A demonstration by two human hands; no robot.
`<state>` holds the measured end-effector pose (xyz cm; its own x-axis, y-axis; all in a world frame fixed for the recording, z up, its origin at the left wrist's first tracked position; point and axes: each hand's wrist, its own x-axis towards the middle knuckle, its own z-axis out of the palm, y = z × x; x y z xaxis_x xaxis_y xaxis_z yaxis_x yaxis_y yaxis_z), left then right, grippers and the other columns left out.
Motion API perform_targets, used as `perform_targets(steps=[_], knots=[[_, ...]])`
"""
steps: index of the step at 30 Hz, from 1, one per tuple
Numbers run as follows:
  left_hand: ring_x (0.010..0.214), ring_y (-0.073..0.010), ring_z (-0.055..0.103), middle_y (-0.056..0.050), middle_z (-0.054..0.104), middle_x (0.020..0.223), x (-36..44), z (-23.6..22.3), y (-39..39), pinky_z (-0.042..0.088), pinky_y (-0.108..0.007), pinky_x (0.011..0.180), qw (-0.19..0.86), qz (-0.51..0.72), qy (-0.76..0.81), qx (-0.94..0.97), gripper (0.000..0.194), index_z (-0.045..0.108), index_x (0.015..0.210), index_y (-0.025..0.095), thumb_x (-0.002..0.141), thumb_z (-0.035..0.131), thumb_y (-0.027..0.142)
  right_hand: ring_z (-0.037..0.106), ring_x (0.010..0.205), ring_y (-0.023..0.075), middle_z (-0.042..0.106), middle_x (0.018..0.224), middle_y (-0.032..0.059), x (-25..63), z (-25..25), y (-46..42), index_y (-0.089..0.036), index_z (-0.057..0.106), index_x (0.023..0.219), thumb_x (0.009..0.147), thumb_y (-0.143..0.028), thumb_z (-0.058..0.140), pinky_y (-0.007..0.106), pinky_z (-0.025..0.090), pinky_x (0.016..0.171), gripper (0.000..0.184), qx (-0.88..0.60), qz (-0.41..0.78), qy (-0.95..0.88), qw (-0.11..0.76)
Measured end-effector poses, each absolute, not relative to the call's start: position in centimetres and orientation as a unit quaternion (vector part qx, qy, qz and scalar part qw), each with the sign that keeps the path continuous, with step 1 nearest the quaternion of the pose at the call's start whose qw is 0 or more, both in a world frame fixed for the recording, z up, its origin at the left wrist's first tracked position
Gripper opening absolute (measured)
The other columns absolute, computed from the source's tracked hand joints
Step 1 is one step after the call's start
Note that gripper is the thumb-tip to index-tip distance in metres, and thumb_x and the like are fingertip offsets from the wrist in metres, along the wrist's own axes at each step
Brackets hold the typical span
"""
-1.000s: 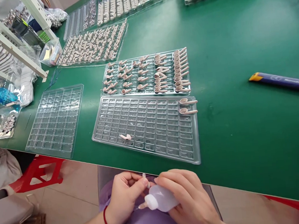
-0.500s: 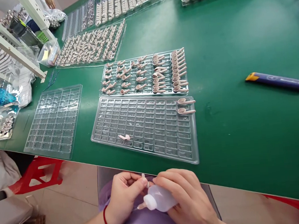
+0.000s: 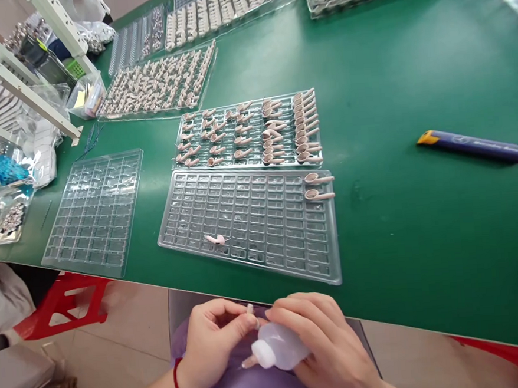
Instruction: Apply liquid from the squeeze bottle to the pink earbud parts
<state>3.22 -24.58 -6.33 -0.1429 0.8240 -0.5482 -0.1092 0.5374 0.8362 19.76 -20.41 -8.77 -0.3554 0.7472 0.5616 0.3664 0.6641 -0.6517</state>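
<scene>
Left hand (slightly) farther from bottle nozzle

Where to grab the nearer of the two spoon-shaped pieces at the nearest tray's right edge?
Probably its stem, from the right: that slim end points right, reaching the tray rim, while the cup opens upward and the farther piece lies alongside.

Bottle before table, front tray on it, second tray behind — third tray left, tool right
</scene>
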Motion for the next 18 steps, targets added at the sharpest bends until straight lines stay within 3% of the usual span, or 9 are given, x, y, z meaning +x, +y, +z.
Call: perform_targets(steps=[3,7,18], knots=[[0.067,-0.0148,0.068,-0.003,0.076,0.076,2.8,-4.8,-24.7,0.053,-0.023,0.064,0.435,0.376,0.642,0.507,0.004,0.077,0.083,0.019,0.081,0.074,0.018,0.056,0.078,0.0178,0.064,0.083,0.0062,20.1,-8.5,-20.3,-0.016,0.059,0.100,0.081,-0.001,0.058,0.031,0.049,0.068,0.025,-0.325,0.255,-0.780,0.470],[0.067,-0.0142,0.064,-0.004,0.073,0.077,2.6,-3.8,-24.5,0.054,-0.024,0.062,0.241,0.372,0.577,0.686,0.015,0.073,0.096,0.017,0.083,0.072,0.011,0.055,0.080,0.0175,0.064,0.084,0.0072,20.4,-8.1,-20.4,-0.013,0.057,0.100,0.080,0.000,0.063,0.031,0.050,0.067,0.025,-0.304,0.278,-0.767,0.491],[0.069,-0.0148,0.060,-0.005,0.069,0.079,2.4,-3.7,-24.8,0.053,-0.026,0.062,0.179,0.340,0.554,0.739,0.020,0.067,0.102,0.015,0.084,0.070,0.008,0.055,0.081,0.0158,0.065,0.084,0.0065,20.5,-8.1,-20.4,-0.013,0.058,0.098,0.082,0.002,0.060,0.030,0.051,0.068,0.022,-0.310,0.272,-0.764,0.496]])
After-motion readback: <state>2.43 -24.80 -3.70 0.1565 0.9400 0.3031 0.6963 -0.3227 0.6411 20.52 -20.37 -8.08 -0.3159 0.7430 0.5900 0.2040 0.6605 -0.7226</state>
